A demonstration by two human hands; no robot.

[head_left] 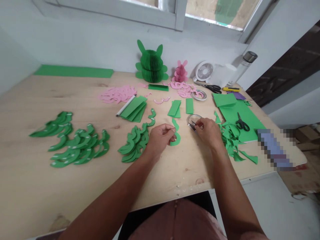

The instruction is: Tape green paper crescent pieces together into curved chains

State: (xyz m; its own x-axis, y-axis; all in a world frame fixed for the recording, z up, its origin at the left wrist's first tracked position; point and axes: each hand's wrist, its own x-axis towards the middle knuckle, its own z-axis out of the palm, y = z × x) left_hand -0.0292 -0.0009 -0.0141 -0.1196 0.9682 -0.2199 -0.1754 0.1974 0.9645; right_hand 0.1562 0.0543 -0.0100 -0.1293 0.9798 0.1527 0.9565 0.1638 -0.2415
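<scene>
- Green wavy paper strip [176, 138]: pinched between the thumb and fingertips of my left hand [163, 136], above the wooden table [180, 173].
- My right hand [208, 131] has its fingers bunched at the tape roll [194, 115], a small dark item at their tips; I can't tell whether they grip it.
- Curved green pieces [135, 142] lie heaped to the left of my left hand.
- Green scraps [228, 138] lie just right of my right hand, near black-handled scissors [242, 124].
</scene>
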